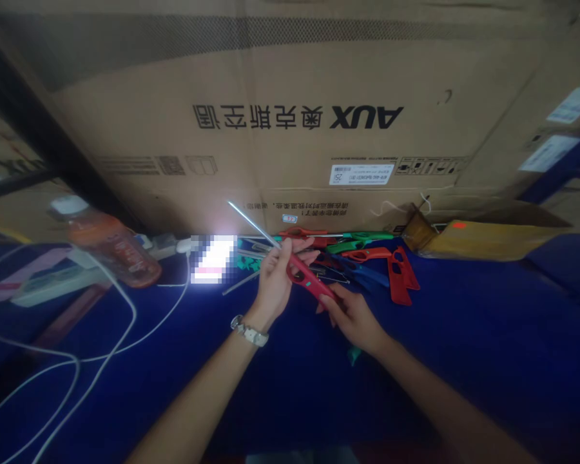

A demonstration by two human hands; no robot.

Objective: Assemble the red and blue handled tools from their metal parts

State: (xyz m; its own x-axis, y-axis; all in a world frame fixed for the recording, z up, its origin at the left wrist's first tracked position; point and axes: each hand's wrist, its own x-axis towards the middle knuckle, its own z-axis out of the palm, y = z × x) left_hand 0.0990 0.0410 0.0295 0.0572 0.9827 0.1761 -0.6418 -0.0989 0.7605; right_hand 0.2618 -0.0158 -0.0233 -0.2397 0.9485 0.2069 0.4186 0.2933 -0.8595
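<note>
Both my hands hold one red long-nozzle lighter (305,278) above a dark blue cloth (464,335). My left hand (276,278), with a watch on its wrist, is closed around the front of the red handle. The thin metal tube (251,222) sticks out up and to the left. My right hand (350,314) is closed on the rear end of the handle. Just behind lies a pile of similar lighters (362,254) in red, green and blue.
A big cardboard box (290,116) stands along the back. An orange drink bottle (110,245) lies at the left beside a power strip (48,283) and white cables (101,322). A lit phone screen (213,258) and a smaller brown box (488,238) lie near the pile.
</note>
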